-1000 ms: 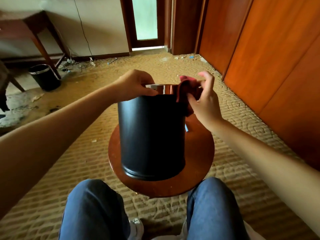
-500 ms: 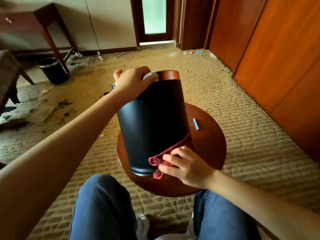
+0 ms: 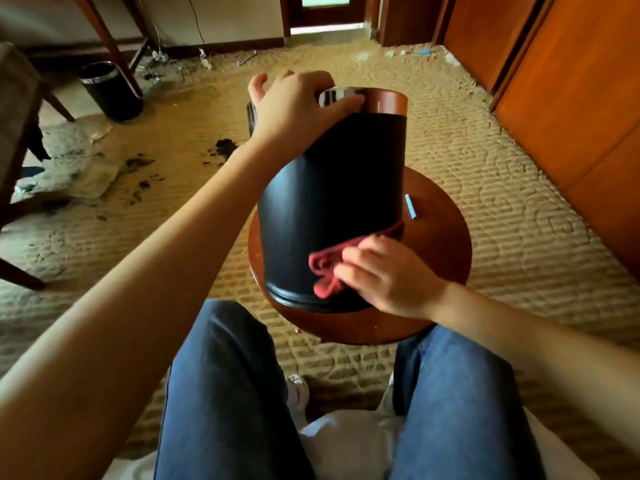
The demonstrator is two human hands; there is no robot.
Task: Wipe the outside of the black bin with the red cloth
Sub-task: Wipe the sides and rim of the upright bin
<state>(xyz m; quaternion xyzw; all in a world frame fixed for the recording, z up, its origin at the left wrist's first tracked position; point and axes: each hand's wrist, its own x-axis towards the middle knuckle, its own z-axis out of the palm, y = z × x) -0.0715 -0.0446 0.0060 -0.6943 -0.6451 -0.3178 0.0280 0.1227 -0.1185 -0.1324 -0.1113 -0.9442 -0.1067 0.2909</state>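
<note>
- Standing on a round wooden stool [image 3: 446,237] is the black bin [image 3: 332,202], tilted slightly so its top leans to the right and away from the person.
- A shiny metal rim [image 3: 337,97] circles the bin's top, reflecting the wood colour on its right part.
- Left hand [image 3: 294,110] lies over the rim on the bin's left side, fingers curled around the edge and thumb along the metal band, gripping the bin.
- Right hand [image 3: 391,277] presses the cloth [image 3: 327,266] against the bin's lower front wall, near the base; its fingers are bent over the bunched fabric, holding it.
- The cloth is red and crumpled, with one strip trailing up and to the right along the bin's wall towards the stool top.
- A small blue stick [image 3: 410,206] lies on the stool just right of the bin, apart from the cloth.
- The person's knees in blue jeans [image 3: 225,393] sit on either side of the stool's near edge.
- Patterned carpet [image 3: 502,188] covers the floor, with dark debris [image 3: 221,148] scattered to the left.
- A second bin [image 3: 110,90], also black with a metal rim, stands far left beside a table leg [image 3: 114,53].
- Wooden panels [image 3: 571,98] line the right side of the room.
</note>
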